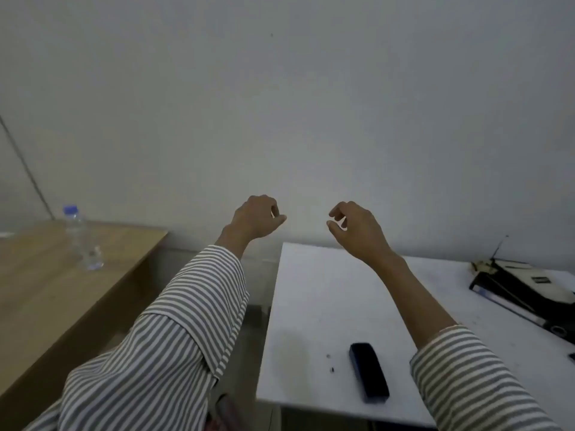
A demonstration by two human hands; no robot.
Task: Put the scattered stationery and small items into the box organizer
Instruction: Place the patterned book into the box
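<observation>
Both my arms, in striped sleeves, are raised in front of the pale wall. My left hand [255,217] hangs with its fingers loosely curled and holds nothing. My right hand [354,227] is level with it, a short gap apart, fingers also loosely curled and empty. Below them a white table [314,306] carries a small dark rectangular case [368,371] near its front edge, with two tiny dark specks [330,362] to its left. No box organizer is in view.
A stack of black and cream binders [522,289] lies at the white table's right side. A wooden desk [46,293] on the left holds a clear water bottle [82,237] with a blue cap. A gap separates the two tables.
</observation>
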